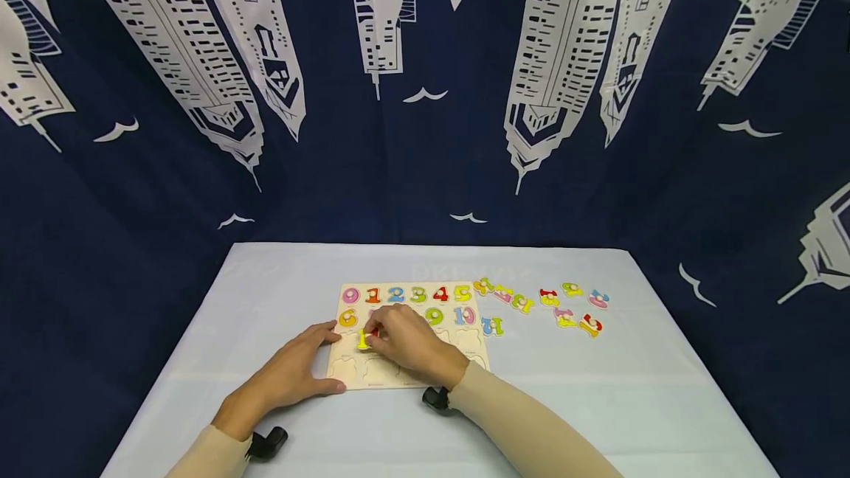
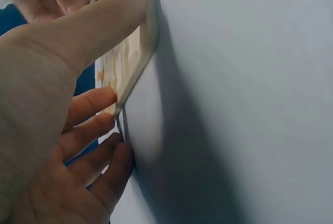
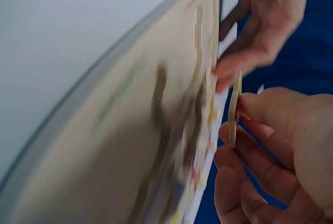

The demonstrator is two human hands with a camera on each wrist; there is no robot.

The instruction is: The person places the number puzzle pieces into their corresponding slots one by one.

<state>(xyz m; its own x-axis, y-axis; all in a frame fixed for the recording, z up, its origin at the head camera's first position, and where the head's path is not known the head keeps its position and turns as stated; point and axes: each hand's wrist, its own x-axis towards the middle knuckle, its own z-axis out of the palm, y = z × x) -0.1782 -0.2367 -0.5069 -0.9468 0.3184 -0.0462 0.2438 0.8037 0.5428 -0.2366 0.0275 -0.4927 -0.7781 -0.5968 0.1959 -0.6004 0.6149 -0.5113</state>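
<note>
Sleeved right hand [image 1: 410, 341] pinches a yellow piece [image 1: 362, 341] above the board [image 1: 359, 371] (left hand [image 1: 290, 372] spread against it).

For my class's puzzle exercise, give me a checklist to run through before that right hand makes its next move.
1. Board steadied: ok; left hand touches its edge.
2. Yellow piece secure: ok; right hand pinches it.
3. Piece seated: not ok; the right wrist view shows it held off the board.
4. Piece lined up with its recess: cannot tell.
5. Loose pieces within view: ok; they lie to the board's right.
</note>
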